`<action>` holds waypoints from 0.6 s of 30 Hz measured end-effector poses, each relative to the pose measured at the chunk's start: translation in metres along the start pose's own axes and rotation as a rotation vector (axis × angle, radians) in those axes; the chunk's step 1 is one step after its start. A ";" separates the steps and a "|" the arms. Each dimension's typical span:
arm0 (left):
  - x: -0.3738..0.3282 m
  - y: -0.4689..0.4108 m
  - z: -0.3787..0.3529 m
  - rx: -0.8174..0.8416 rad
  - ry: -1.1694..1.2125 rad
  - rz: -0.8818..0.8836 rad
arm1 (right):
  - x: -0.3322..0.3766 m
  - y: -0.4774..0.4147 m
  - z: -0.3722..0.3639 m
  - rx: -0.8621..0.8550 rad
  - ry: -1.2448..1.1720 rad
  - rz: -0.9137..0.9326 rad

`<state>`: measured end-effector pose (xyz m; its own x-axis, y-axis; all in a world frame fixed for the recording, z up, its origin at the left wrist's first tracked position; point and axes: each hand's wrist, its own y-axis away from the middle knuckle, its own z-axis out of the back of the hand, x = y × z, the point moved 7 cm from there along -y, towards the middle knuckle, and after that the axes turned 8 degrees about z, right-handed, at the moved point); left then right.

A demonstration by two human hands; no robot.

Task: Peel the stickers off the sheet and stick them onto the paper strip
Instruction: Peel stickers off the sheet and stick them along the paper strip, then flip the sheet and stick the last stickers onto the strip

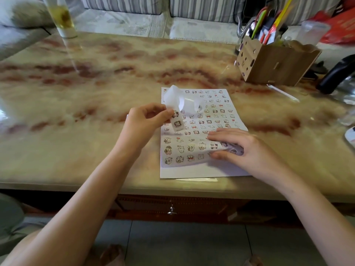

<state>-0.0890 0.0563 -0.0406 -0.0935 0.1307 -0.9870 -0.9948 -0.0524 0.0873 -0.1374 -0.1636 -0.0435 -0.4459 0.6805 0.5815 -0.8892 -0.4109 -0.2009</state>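
A white sticker sheet (203,116) with many small cartoon stickers lies on the marble table, near its front edge. My left hand (146,120) pinches a curling white paper strip (175,104) and holds it above the sheet's left side. Two stickers sit on the strip's lower end. My right hand (244,146) lies on the sheet's lower right part, fingers spread over it and thumb under a lifted fold of the sheet.
A cardboard organiser (274,62) with pens and scissors stands at the back right. A tall glass (61,18) stands at the back left. A dark object (338,73) lies at the right edge. A striped sofa runs behind the table.
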 end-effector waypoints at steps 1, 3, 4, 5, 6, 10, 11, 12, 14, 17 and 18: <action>0.000 0.000 0.000 0.001 0.005 0.000 | 0.001 0.000 0.002 -0.021 0.000 -0.002; 0.000 0.001 0.000 0.002 0.010 0.002 | 0.002 0.000 0.006 -0.063 -0.017 -0.022; -0.001 0.000 0.001 -0.005 0.012 0.002 | 0.002 0.000 0.007 -0.076 -0.020 -0.028; -0.001 -0.001 0.003 -0.017 0.014 0.000 | 0.002 0.000 0.008 -0.087 -0.020 -0.032; -0.001 -0.002 0.005 -0.034 0.016 -0.003 | 0.002 -0.001 0.009 -0.102 -0.021 -0.036; -0.007 -0.005 0.018 -0.105 0.051 -0.021 | 0.003 -0.008 0.015 -0.165 -0.029 -0.049; -0.008 -0.006 0.020 -0.114 0.060 -0.026 | 0.004 -0.011 0.016 -0.170 -0.031 -0.049; -0.010 -0.007 0.022 -0.121 0.068 -0.028 | 0.005 -0.013 0.017 -0.173 -0.027 -0.047; -0.012 -0.008 0.027 -0.145 0.083 -0.032 | 0.009 -0.019 0.019 -0.191 0.013 -0.035; -0.015 -0.010 0.034 -0.175 0.101 -0.044 | 0.011 -0.034 0.025 -0.240 0.035 -0.022; -0.017 -0.010 0.036 -0.183 0.112 -0.049 | 0.009 -0.040 0.029 -0.262 0.035 -0.025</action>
<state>-0.0786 0.0903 -0.0202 -0.0303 0.0267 -0.9992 -0.9732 -0.2287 0.0234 -0.1028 -0.1582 -0.0075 -0.4227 0.7111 0.5618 -0.8940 -0.2256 -0.3871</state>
